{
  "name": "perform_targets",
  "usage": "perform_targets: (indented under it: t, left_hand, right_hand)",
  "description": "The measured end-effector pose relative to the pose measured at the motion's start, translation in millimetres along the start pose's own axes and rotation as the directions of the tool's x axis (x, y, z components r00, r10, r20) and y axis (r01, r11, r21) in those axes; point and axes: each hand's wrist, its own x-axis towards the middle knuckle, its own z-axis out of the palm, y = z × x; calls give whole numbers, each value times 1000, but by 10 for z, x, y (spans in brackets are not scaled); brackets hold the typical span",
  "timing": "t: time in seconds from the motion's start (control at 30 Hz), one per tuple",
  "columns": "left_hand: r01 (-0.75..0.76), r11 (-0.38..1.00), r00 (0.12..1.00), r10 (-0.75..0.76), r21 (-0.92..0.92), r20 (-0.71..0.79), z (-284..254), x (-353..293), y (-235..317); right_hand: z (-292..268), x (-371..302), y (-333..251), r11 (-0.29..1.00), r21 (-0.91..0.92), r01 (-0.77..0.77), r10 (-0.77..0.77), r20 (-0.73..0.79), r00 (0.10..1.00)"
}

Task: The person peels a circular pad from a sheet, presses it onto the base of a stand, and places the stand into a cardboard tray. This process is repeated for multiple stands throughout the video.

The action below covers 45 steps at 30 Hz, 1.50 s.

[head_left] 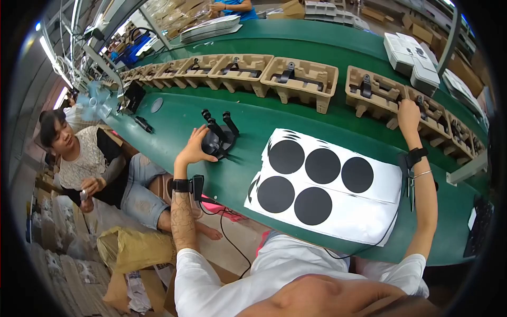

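My left hand (196, 146) curls its thumb and fingers around the side of a black plastic part (218, 138), which stands on the green workbench (179, 119) with two short arms sticking up. Far to the right, my right hand (409, 114) is closed at the edge of a brown moulded-pulp tray (430, 122) that holds black parts; its fingertips are partly hidden. Left of that hand another pulp tray (377, 84) carries black pieces. Between my arms lies a white sheet (356, 208) with several black discs (322, 166) on it.
A row of pulp trays (299, 84) with black parts crosses the bench. Nearer the left end lie a small black object (143, 124) and a grey oval piece (157, 105). White moulded pieces (412, 61) stand behind. A co-worker (87, 164) sits at left; cables hang by my left wrist.
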Motion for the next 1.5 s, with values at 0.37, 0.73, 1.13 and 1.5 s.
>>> perform_targets:
  t: [0.37, 0.73, 1.13, 1.5]
  left_hand:
    - [66, 892, 967, -169, -447, -193, -389, -434, -599]
    - [-568, 365, 774, -70, -738, -630, -801, -1404, -39]
    - [278, -479, 957, 59, -832, 286, 460, -449, 1620]
    - [256, -567, 945, -24, -783, 326, 638, -505, 1658]
  right_hand:
    - [-708, -853, -856, 893, 244, 378, -365, -98, 926]
    - [-652, -2579, -2650, 491, 538, 685, -764, -111, 635]
    - [-174, -1976, -1482, 389, 652, 651, -745, -194, 639]
    - [-51, -2007, -1374, 324, 663, 675, -729, -280, 624]
